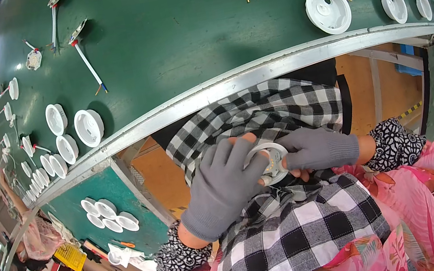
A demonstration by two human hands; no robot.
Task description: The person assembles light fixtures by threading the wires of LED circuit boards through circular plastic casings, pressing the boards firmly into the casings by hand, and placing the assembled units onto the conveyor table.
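Over my lap I hold a round white lamp housing (275,166) with a small LED board seated inside it. My left hand (220,183), in a grey fingerless glove, grips its left side, with a fingertip reaching in over the board. From the right, my right hand (317,148), gloved the same way, has its thumb and fingers closed on the opposite rim. The back of the housing is hidden. Beneath both hands spreads a black-and-white checked cloth (296,231).
A metal edge (232,86) borders the green conveyor belt (172,39) ahead. On it lie a large white housing (328,9), an LED board with cable (87,62) and several other housings. At lower left, a green side table (139,200) holds white cups (106,209) and an orange-handled tool (125,244).
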